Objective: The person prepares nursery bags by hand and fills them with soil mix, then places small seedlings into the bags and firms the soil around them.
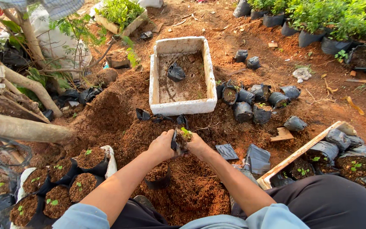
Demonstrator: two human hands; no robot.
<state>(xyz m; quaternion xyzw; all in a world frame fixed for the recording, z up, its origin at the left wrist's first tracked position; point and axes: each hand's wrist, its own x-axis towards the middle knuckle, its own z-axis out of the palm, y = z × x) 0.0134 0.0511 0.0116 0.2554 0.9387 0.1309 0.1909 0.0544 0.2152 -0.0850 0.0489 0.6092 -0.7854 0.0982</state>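
Note:
My left hand (162, 146) and my right hand (198, 146) meet over a mound of brown soil (183, 186). Between them they grip a small black nursery bag (178, 143) packed with soil. A tiny green seedling (186, 132) pokes out of its top. Directly below the hands, another black bag (157, 176) half full of soil sits upright in the mound. Both forearms reach out from light blue sleeves.
A white foam box (182, 107) with soil stands beyond the hands. Filled bags with seedlings (64, 182) cluster at lower left. A wooden crate (301, 152) of bags is at right. Loose black bags (255, 104) lie behind. Potted plants (318, 21) line the far right.

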